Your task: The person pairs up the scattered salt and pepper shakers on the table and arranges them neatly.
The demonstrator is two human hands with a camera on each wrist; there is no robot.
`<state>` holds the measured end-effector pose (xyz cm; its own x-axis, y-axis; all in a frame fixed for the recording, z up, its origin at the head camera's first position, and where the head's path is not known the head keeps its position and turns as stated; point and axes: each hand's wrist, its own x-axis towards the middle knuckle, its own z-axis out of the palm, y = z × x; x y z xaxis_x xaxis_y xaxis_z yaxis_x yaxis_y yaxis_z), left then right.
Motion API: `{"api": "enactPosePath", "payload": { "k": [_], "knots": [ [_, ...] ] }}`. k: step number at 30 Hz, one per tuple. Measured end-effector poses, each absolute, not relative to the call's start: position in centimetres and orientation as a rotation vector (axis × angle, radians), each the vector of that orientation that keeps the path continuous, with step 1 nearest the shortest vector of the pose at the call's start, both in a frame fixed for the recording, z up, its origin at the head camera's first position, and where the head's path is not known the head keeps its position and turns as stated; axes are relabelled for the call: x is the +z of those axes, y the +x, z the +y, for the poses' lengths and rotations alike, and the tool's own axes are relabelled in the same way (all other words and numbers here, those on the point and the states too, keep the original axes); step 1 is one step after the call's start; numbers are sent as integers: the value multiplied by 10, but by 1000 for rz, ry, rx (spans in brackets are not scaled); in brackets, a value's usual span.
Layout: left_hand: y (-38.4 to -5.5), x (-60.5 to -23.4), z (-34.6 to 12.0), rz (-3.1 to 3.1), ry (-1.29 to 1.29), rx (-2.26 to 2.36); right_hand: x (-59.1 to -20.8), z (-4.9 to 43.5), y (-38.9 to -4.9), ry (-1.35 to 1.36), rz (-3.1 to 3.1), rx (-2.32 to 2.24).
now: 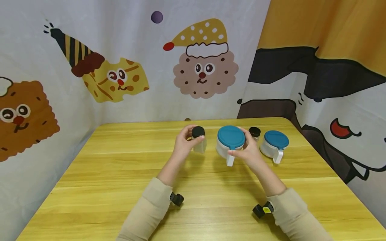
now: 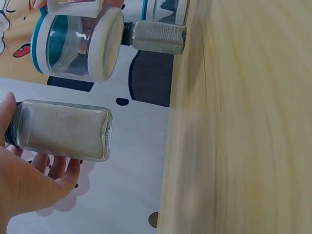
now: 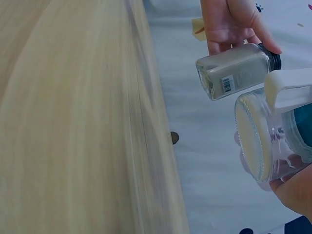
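My left hand [image 1: 184,142] grips a square glass spice jar [image 2: 63,129] by its black lid, fingers on one side and thumb on the other. Pale contents show through the glass, and a barcode label faces the right wrist view. My right hand [image 1: 251,150] holds a clear round canister [image 3: 261,136] with a blue lid [image 1: 231,136] and a white handle [image 1: 230,160]. Both held things hang above the table, upright and side by side. The wrist views show their bases off the wood.
Behind the right hand stands another black-lidded spice jar [image 1: 255,132] on the wooden table [image 1: 120,174]. To its right sits a second blue-lidded canister [image 1: 272,147] with a white handle. A printed cartoon curtain [image 1: 135,30] hangs along the table's back edge.
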<state>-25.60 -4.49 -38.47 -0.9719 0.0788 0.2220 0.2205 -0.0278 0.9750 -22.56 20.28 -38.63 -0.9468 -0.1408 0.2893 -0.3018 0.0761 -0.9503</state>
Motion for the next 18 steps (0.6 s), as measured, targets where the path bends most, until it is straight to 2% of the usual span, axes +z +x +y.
{"api": "enactPosePath", "payload": {
  "k": [8, 18],
  "knots": [
    [-229, -356, -52, -2107, -345, -2154, -386, 195, -226, 440, -2235, 2012],
    [-223, -355, -61, -2089, -350, -2197, -386, 186, -225, 452, -2250, 2025]
  ]
}}
